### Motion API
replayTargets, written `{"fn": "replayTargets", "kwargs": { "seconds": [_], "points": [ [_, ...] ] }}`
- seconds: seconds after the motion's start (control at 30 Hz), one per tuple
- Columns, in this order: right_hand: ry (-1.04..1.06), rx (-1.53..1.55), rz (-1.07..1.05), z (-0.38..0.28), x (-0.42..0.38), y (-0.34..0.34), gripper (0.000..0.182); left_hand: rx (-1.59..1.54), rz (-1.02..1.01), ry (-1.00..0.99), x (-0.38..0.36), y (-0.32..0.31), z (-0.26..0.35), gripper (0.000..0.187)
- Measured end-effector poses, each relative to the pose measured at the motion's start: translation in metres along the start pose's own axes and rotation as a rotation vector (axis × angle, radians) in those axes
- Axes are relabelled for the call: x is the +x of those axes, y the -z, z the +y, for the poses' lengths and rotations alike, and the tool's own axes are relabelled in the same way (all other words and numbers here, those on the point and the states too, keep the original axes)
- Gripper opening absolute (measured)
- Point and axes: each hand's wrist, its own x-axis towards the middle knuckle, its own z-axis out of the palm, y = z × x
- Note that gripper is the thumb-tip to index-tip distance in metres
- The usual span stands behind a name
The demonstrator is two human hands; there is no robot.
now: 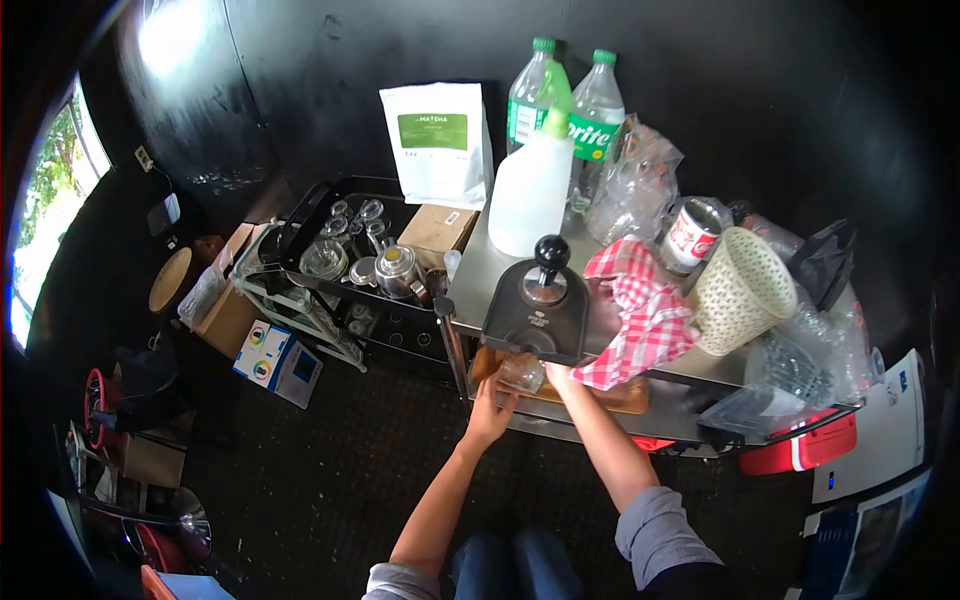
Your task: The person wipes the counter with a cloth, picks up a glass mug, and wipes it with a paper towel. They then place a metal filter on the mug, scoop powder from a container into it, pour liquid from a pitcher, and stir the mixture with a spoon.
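Observation:
At the front of the metal cart, my left hand [488,412] reaches onto the lower shelf. Its fingers curl against a clear, shiny plastic-looking item [522,374], with a brown object [487,362] beside it. My right hand [560,374] comes in from the other side of the clear item; its fingers are hidden by the cart top's edge. Directly above both hands lies a black tamping mat [530,325] with a black-knobbed coffee tamper [548,270] upright on it. A red checked cloth [645,320] hangs just right of my right hand. A wooden tray [620,397] shows below.
Behind the mat stand a white spray bottle [530,200], Sprite bottles [597,125] and a matcha bag [437,145]. A black tray [345,190] with metal pitchers [398,268] is left. A woven basket [742,290] and plastic packaging [800,365] sit right. A metal post [451,345] rises near my left hand.

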Motion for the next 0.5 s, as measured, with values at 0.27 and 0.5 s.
{"fn": "replayTargets", "kwargs": {
  "seconds": [0.27, 0.5],
  "points": [
    [-0.486, 0.232, -0.136, -0.112, -0.167, 0.022, 0.009, -0.389, 0.028, 0.549, -0.072, 0.005, 0.014, 0.059],
    [-0.656, 0.426, -0.357, -0.254, -0.276, 0.044, 0.009, -0.756, -0.156, 1.192, -0.078, 0.095, 0.202, 0.078]
  ]
}}
